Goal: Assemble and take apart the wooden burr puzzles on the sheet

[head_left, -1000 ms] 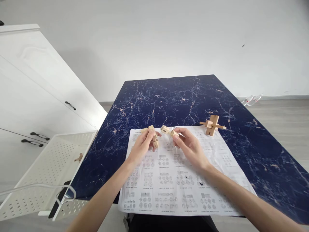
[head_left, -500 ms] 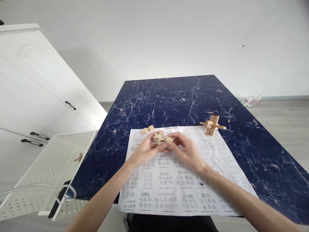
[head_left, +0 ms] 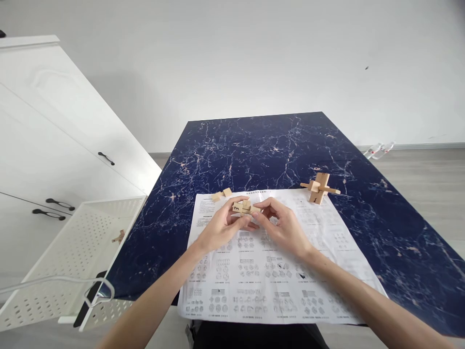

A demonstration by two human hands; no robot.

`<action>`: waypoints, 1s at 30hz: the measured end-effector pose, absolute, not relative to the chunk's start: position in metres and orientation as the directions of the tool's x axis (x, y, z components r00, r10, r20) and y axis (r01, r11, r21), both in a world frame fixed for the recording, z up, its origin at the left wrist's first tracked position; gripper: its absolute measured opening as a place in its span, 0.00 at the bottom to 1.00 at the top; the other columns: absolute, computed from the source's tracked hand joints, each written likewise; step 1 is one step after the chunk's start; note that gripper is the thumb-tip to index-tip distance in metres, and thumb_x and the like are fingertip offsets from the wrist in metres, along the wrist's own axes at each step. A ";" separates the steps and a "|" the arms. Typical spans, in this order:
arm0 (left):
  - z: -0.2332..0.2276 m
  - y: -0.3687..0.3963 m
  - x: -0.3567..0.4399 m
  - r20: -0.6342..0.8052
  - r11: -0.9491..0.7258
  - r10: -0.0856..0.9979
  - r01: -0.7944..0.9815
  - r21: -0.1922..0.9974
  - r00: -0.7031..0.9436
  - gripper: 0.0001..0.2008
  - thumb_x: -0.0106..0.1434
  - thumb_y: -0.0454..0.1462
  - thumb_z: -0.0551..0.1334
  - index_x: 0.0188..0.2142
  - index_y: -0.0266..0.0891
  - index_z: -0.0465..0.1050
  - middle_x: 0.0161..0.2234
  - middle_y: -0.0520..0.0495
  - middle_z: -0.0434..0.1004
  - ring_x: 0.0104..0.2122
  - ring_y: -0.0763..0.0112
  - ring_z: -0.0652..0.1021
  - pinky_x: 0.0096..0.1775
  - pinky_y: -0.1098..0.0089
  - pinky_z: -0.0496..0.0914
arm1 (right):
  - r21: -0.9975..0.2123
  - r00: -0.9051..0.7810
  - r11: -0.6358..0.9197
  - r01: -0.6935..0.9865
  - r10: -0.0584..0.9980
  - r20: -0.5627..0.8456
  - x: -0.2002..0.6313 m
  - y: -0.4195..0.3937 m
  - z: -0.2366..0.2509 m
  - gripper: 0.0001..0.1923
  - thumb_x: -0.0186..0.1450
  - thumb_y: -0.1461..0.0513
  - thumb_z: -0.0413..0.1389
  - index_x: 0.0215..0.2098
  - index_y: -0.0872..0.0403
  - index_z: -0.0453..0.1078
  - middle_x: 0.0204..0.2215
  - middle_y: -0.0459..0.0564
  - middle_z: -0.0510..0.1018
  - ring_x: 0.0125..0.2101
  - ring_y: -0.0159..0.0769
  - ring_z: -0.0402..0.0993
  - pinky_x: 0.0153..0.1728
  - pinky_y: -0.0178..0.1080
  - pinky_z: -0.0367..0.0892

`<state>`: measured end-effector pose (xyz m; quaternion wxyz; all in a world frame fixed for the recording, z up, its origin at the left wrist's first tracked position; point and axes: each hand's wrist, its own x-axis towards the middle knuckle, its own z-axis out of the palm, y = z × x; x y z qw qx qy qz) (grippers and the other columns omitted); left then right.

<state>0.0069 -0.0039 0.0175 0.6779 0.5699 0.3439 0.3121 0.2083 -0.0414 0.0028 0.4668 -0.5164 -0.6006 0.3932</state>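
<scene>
Fitted wooden puzzle pieces [head_left: 245, 205], one marked with a "3", are held between both hands just above the printed sheet. My left hand [head_left: 225, 224] is closed round their left end. The fingers of my right hand [head_left: 278, 222] pinch the right end, with the thumb in front. Fingers hide part of the joint. A notched loose wooden piece [head_left: 222, 194] lies beyond my left hand at the sheet's top edge. To the right, an assembled wooden cross puzzle [head_left: 319, 188] stands at the sheet's upper right corner.
The instruction sheet [head_left: 254, 305] with printed diagrams covers the near part of the dark blue marbled table [head_left: 254, 145]. On the left, a white perforated basket [head_left: 69, 242] holds a small wooden puzzle [head_left: 118, 237]. A white cable [head_left: 54, 278] runs across it, beside a white cabinet [head_left: 54, 135].
The piece at the right end has moved in against the "3" piece, and the gap between them has closed. Both hands stay in nearly the same place.
</scene>
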 end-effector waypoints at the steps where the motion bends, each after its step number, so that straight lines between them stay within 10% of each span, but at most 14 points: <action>1: 0.018 -0.004 0.007 -0.108 0.151 0.814 -0.028 0.988 0.571 0.24 0.70 0.44 0.71 0.61 0.47 0.69 0.54 0.43 0.78 0.46 0.57 0.87 0.53 0.53 0.82 | -0.956 -0.034 0.155 0.250 0.988 0.151 0.209 -0.041 0.003 0.17 0.74 0.46 0.58 0.43 0.50 0.73 0.30 0.50 0.80 0.30 0.41 0.74 0.33 0.44 0.67; 17: 0.021 -0.002 0.004 -0.075 0.099 0.774 -0.003 0.995 0.629 0.17 0.76 0.50 0.63 0.58 0.46 0.69 0.37 0.47 0.84 0.36 0.59 0.87 0.46 0.57 0.81 | -0.952 0.005 0.050 0.303 0.999 0.054 0.209 -0.039 0.000 0.26 0.75 0.39 0.51 0.32 0.49 0.67 0.23 0.45 0.71 0.23 0.36 0.63 0.26 0.40 0.59; 30: 0.025 -0.005 0.002 -0.161 0.142 0.734 0.083 0.986 0.660 0.30 0.63 0.40 0.77 0.61 0.46 0.69 0.39 0.48 0.84 0.38 0.61 0.86 0.46 0.58 0.80 | -0.968 -0.048 -0.088 0.237 0.994 -0.102 0.212 -0.036 -0.006 0.30 0.73 0.35 0.50 0.29 0.48 0.63 0.19 0.41 0.65 0.22 0.34 0.58 0.26 0.40 0.57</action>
